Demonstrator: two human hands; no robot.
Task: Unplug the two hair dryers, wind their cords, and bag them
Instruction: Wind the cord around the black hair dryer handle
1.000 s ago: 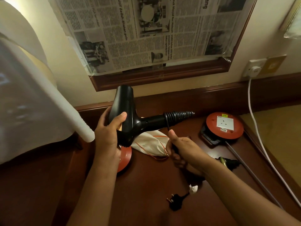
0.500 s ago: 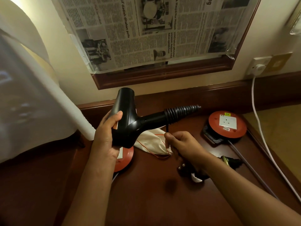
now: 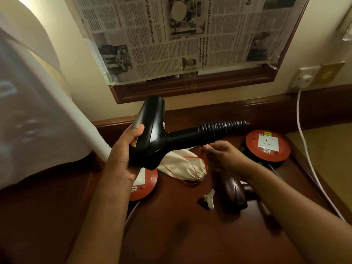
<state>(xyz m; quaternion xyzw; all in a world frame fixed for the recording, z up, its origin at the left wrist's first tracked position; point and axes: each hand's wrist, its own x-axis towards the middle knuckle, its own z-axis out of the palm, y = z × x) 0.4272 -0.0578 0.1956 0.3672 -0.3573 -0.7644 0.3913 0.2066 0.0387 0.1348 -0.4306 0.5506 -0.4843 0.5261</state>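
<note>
The person holds the black hair dryer (image 3: 152, 136) up in mid-frame above the bench (image 3: 190, 235), barrel pointing up toward the newspaper-covered frame (image 3: 190, 35) and handle stretching right to its ribbed cord sleeve (image 3: 222, 126). The left hand (image 3: 122, 155) has its grip wrapped round the dryer's body, thumb over the top. The right hand (image 3: 226, 157) sits just under the ribbed sleeve with its fingers drawn together; it looks to be pinching the thin cord there, though the cord itself is too dark and fine to make out, so I cannot tell for sure.

A second, brown hair dryer (image 3: 234, 193) lies on the bench just below the right forearm, with a dark plug (image 3: 204, 201) and a bit of white tag beside it. The cream drawstring bag (image 3: 182, 164) lies slack between the two orange extension reels (image 3: 266, 145), one at right centre, the other half hidden under the left hand.

By my reckoning both dryers are free of the reel sockets: the visible socket is bare. Winding seems to be in hand on the black one. Nothing is bagged yet, and the brown dryer's cord remains to be tidied.
</note>
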